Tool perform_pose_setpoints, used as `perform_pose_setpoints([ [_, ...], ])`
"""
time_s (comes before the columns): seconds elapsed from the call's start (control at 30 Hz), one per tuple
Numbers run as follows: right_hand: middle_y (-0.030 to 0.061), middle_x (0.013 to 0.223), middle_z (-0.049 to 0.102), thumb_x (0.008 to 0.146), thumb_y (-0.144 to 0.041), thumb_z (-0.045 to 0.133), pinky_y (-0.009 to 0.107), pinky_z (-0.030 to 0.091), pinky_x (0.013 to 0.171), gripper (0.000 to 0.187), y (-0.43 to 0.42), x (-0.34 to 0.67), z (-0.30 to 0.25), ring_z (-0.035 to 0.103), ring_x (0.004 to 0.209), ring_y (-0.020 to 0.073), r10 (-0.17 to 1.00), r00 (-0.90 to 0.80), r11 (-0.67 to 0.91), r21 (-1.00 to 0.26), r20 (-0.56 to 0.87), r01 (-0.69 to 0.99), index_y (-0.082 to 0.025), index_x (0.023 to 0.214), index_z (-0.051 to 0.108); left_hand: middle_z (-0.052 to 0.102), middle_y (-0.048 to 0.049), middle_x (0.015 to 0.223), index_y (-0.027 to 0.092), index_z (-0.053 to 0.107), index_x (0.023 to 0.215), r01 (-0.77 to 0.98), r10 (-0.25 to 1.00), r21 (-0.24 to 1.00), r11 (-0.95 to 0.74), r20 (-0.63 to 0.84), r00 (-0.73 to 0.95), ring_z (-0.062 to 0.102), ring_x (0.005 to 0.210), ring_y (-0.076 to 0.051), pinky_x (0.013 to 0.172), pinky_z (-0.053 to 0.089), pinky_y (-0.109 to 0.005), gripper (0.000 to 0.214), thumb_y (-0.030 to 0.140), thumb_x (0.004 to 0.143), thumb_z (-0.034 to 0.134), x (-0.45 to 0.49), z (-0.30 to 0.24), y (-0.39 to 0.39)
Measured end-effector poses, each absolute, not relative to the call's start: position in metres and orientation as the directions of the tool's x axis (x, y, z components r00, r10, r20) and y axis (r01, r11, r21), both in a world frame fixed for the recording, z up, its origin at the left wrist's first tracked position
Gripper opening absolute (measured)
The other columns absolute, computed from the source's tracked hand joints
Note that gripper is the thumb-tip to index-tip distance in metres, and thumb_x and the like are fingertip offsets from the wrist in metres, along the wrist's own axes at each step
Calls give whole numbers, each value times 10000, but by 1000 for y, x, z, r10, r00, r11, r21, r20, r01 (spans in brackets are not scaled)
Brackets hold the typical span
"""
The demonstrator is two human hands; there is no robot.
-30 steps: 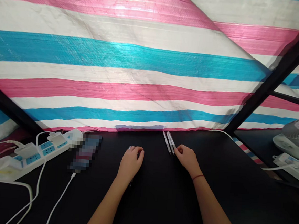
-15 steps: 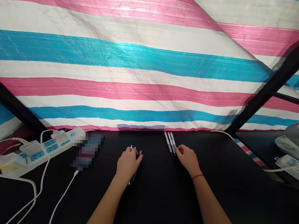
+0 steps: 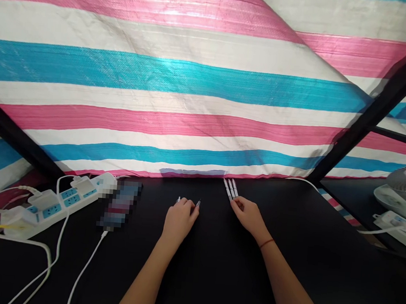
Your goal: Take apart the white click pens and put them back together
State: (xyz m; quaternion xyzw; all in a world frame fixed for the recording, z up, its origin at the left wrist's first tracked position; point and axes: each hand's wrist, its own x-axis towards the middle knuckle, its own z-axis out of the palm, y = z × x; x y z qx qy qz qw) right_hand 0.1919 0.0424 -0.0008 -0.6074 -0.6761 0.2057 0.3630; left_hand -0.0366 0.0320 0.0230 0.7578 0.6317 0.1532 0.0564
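Lengthwise, white pens (image 3: 230, 189) point away, pinched in the right hand (image 3: 248, 215); left hand (image 3: 180, 218) clasps other pens (image 3: 198, 203).

My left hand (image 3: 180, 218) curls over two pens (image 3: 198, 202); my right hand (image 3: 249, 215) touches three white pens (image 3: 230, 189) just beyond it.

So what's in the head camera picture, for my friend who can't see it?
Two bare hands rest on a black table: the left hand covers loose pens whose tips poke out, the right hand touches the ends of three white pens lying side by side. Behind hangs a pink, white and blue striped tarp; a power strip lies left.
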Motion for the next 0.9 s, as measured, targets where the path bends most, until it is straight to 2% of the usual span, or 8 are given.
perform_pose_setpoints([
  [0.17,-9,644,595,875,-366,464,248,393,563,237,36,179,8,542,586,152,963,-148,270,-758,227,594,-211,841,640,590,-30,890,198,613,833,885,948,351,-307,197,250,585,730,-147,634,405,-241,255,335,913,414,-31,20,30],
  [0.37,-7,659,614,866,-328,474,256,408,577,204,37,179,6,557,592,153,962,-154,273,-735,227,621,-221,868,648,619,-38,926,218,604,935,909,961,347,-230,226,157,619,766,-179,606,412,-248,259,346,932,379,-31,19,30],
  [0.5,-1,667,623,867,-333,479,261,423,589,206,36,179,9,570,606,158,961,-161,275,-741,224,612,-222,882,652,668,-35,866,212,573,1012,905,976,383,-185,177,125,640,733,-189,606,424,-253,254,325,945,356,-30,23,31],
  [0.73,16,804,651,873,-407,498,260,466,582,333,34,175,9,598,581,136,967,-211,226,-867,144,445,-223,1144,558,662,-24,1025,265,544,1111,796,935,492,-352,210,284,645,891,-183,757,472,-274,287,352,961,315,-21,19,26],
  [0.9,23,809,651,878,-403,497,244,463,546,251,32,172,11,616,607,136,951,-291,202,-923,105,328,-201,971,613,648,-26,1034,268,562,1111,737,904,524,-427,226,363,636,902,-179,794,476,-280,313,365,961,304,-19,16,25],
])
